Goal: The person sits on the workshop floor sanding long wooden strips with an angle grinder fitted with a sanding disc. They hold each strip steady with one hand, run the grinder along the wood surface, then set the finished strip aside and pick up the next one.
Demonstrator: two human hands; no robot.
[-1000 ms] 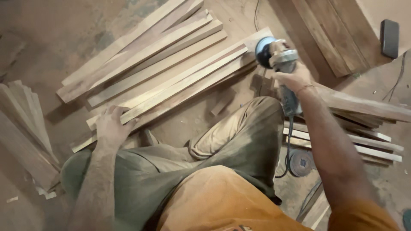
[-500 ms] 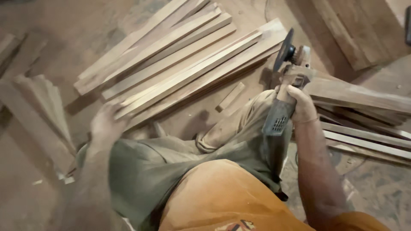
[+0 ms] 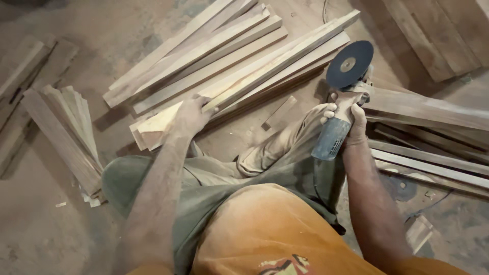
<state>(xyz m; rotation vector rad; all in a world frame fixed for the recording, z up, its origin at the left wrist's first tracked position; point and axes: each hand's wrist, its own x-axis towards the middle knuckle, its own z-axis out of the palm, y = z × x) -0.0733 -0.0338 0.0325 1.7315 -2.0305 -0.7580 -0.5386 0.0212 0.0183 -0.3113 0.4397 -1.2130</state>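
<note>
While the person sits on the dusty floor, the head view shows the left hand [image 3: 192,114] closed over the near end of a pale wood strip [image 3: 265,69], apparently picking it out of the pile. Its right hand [image 3: 351,119] grips one grinder [image 3: 340,104], disc [image 3: 349,63] turned up and clear of the trousers. Three piles of strips show; single strips cannot be counted. One spare disc [image 3: 402,187] lies right.

Left hand [image 3: 191,114] reaches forward, fingers curled down; right hand [image 3: 351,125] is raised, fist closed.
</note>
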